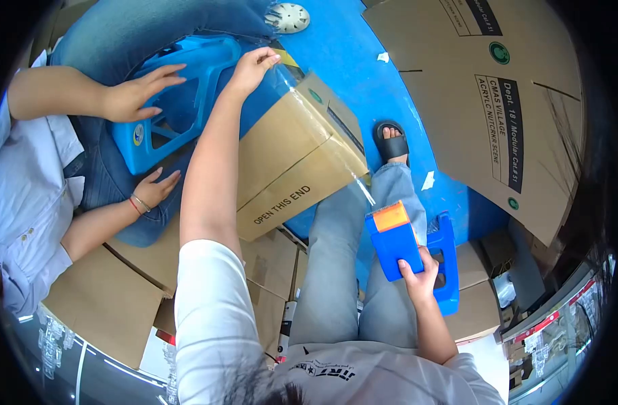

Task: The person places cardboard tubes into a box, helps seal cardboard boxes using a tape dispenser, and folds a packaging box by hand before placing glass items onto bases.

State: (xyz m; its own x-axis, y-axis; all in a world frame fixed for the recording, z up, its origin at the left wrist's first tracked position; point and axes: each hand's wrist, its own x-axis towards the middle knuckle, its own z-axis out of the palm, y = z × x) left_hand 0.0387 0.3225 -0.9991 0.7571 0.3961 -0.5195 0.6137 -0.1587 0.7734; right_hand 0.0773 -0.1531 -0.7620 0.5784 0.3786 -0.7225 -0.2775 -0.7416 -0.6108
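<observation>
A brown cardboard box printed "OPEN THIS END" stands tilted in front of my legs. My left hand is closed in a pinch on the end of a strip of clear packing tape, at the box's far edge. The strip stretches along the box edge toward a blue and orange tape dispenser. Around the dispenser's lower part are the fingers of my right hand, close to my thigh. Between the box and the dispenser, a short length of tape spans the air.
At the left sits a co-worker, whose two open hands are near a blue plastic stool. A large printed carton leans at the right. Another blue stool stands beside my right hand. More cartons lie at the lower left.
</observation>
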